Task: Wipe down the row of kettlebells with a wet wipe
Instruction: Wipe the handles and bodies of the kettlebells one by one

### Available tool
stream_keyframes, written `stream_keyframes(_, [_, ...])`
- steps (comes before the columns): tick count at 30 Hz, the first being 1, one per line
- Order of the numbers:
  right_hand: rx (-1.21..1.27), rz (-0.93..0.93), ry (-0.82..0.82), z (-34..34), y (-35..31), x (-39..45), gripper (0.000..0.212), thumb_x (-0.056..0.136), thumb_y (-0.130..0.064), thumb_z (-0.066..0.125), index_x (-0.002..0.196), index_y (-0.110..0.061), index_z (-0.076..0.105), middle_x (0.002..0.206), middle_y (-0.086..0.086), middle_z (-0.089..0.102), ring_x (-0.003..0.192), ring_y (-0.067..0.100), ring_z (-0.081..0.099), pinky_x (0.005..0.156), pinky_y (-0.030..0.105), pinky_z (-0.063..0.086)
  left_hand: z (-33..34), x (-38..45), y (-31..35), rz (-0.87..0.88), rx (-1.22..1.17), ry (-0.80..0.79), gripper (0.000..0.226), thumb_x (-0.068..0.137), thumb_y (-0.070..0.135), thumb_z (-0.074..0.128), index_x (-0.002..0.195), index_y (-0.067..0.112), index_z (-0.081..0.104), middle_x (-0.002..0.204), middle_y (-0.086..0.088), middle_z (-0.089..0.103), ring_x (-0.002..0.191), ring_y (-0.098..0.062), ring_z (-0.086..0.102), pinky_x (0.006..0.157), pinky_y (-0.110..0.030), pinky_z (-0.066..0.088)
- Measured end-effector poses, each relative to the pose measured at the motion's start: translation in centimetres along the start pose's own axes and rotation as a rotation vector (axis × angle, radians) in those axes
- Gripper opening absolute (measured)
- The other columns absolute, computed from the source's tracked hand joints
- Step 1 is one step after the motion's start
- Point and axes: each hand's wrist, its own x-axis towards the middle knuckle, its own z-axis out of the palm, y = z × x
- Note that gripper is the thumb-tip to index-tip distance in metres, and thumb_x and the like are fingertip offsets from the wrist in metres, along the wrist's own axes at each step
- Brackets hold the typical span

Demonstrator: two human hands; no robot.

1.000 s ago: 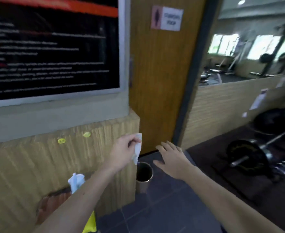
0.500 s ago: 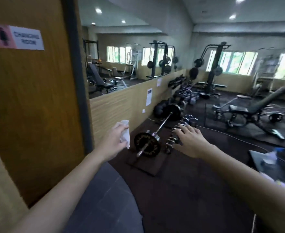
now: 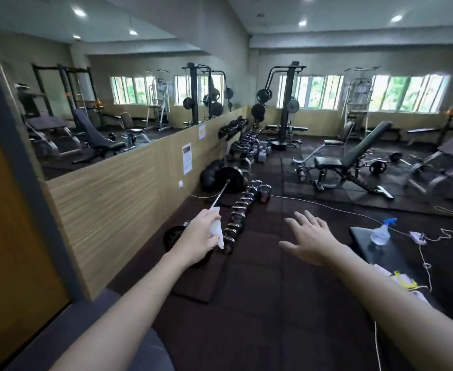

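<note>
A row of dark kettlebells (image 3: pixel 242 207) with shiny handles runs away from me along the black rubber floor, a few steps ahead. My left hand (image 3: pixel 198 238) is raised in front of the row's near end, shut on a crumpled white wet wipe (image 3: pixel 216 229). My right hand (image 3: pixel 309 236) hovers to the right of the row, palm down, fingers spread, holding nothing. Neither hand touches a kettlebell.
A loaded barbell (image 3: pixel 221 192) lies left of the row beside the wood-panelled wall (image 3: pixel 123 199) under a mirror. A spray bottle (image 3: pixel 381 230) stands on a dark bench (image 3: pixel 380 253) at right, with cables (image 3: pixel 327 206) on the floor. Benches and a dumbbell rack (image 3: pixel 242 137) stand farther back.
My view has swung right from the changing-room door and bin to the gym floor. The kettlebell row has come into view ahead. My left hand still holds the wipe.
</note>
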Motion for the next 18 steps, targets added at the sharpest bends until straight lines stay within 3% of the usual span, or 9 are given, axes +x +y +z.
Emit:
stream_keyframes(3, [0.045, -0.025, -0.039, 1.7, 1.5, 6.5, 0.085, 0.099, -0.072, 0.043, 0.166, -0.025, 0.022, 0.176, 0.008, 0.013, 0.163, 0.032, 0.003, 0.129, 0.051, 0.009, 3.6, 5.8, -2.2, -0.056, -0.023, -0.002, 0.054, 0.088, 0.006, 0.068, 0.140, 0.013, 0.059, 0.132, 0.008, 0.053, 0.118, -0.011, 0.058, 0.094, -0.011, 0.041])
stream_keyframes(6, [0.069, -0.045, -0.037, 3.0, 3.2, 12.8, 0.083, 0.100, -0.070, 0.044, 0.166, -0.024, 0.022, 0.176, 0.009, 0.013, 0.163, 0.032, 0.002, 0.129, 0.051, 0.009, 7.0, 11.6, -4.0, -0.065, -0.038, -0.015, 0.050, 0.088, 0.003, 0.066, 0.136, 0.014, 0.062, 0.126, 0.009, 0.055, 0.114, -0.012, 0.060, 0.088, -0.005, 0.038])
stream_keyframes(7, [0.083, -0.054, -0.041, 3.4, 3.7, 14.6, 0.083, 0.100, -0.069, 0.044, 0.166, -0.024, 0.022, 0.176, 0.009, 0.013, 0.163, 0.032, 0.002, 0.129, 0.051, 0.009, 8.0, 13.4, -4.4, -0.069, -0.041, -0.021, 0.046, 0.089, 0.002, 0.066, 0.134, 0.014, 0.063, 0.124, 0.009, 0.056, 0.113, -0.013, 0.061, 0.088, -0.007, 0.041])
stream_keyframes(11, [0.100, -0.095, -0.076, 5.1, 7.1, 21.8, 0.081, 0.100, -0.068, 0.044, 0.165, -0.025, 0.023, 0.176, 0.010, 0.012, 0.163, 0.032, 0.001, 0.130, 0.050, 0.008, 11.6, 20.1, -5.5, -0.089, -0.076, -0.033, 0.026, 0.092, 0.005, 0.063, 0.116, 0.015, 0.070, 0.115, 0.008, 0.061, 0.118, -0.016, 0.064, 0.091, -0.037, 0.058])
stream_keyframes(14, [0.090, -0.119, -0.085, 6.0, 10.4, 27.6, 0.081, 0.100, -0.069, 0.044, 0.165, -0.024, 0.023, 0.175, 0.010, 0.014, 0.163, 0.033, 0.002, 0.130, 0.051, 0.008, 13.9, 25.3, -6.4, -0.107, -0.058, -0.041, 0.017, 0.090, 0.004, 0.061, 0.087, 0.018, 0.070, 0.103, 0.009, 0.062, 0.127, -0.012, 0.061, 0.094, -0.040, 0.056])
stream_keyframes(18, [0.062, -0.173, -0.085, 7.0, 15.7, 36.2, 0.082, 0.100, -0.069, 0.043, 0.165, -0.023, 0.024, 0.175, 0.011, 0.014, 0.163, 0.033, 0.003, 0.129, 0.052, 0.009, 17.4, 32.1, -7.7, -0.182, -0.047, 0.005, 0.017, 0.087, 0.007, 0.060, 0.075, 0.014, 0.069, 0.096, 0.008, 0.062, 0.132, -0.007, 0.059, 0.098, -0.039, 0.053])
